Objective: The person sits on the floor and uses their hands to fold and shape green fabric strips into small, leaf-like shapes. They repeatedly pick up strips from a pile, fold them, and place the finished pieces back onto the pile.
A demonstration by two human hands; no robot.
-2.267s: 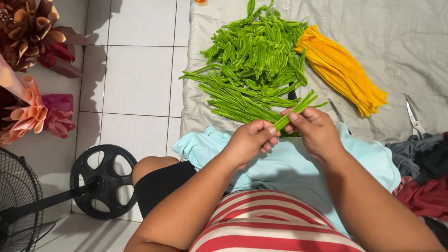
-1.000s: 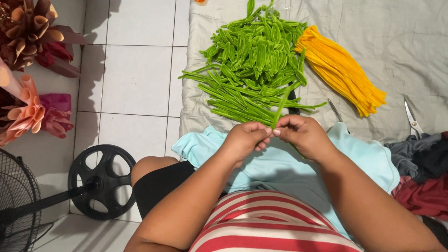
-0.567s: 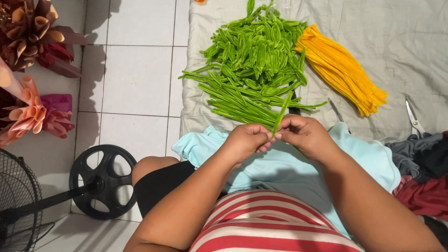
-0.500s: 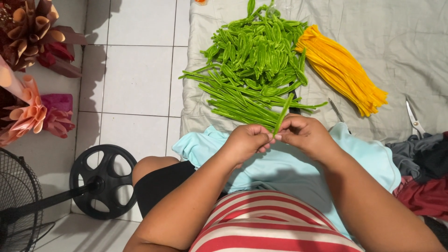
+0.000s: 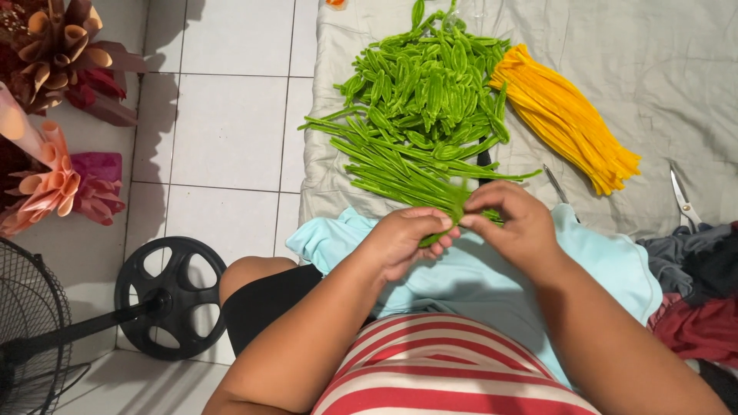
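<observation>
1. The left hand (image 5: 403, 242) and the right hand (image 5: 513, 223) were close together, both pinching one fuzzy green stem (image 5: 450, 215).
2. The stem sat between them, above the lap, its long way pointing up toward the green pile (image 5: 423, 92) on the grey cloth (image 5: 676, 92).

Upper garment: a top (image 5: 453, 369) with horizontal red and white stripes, the bands of roughly equal width, covering the torso at the bottom of the view. Lower garment: black shorts (image 5: 265, 300), ending above the knee. Both forearms are bare, with no sleeves visible on them. The left hand (image 5: 403, 240) and the right hand (image 5: 513, 224) are bare, without gloves.
</observation>
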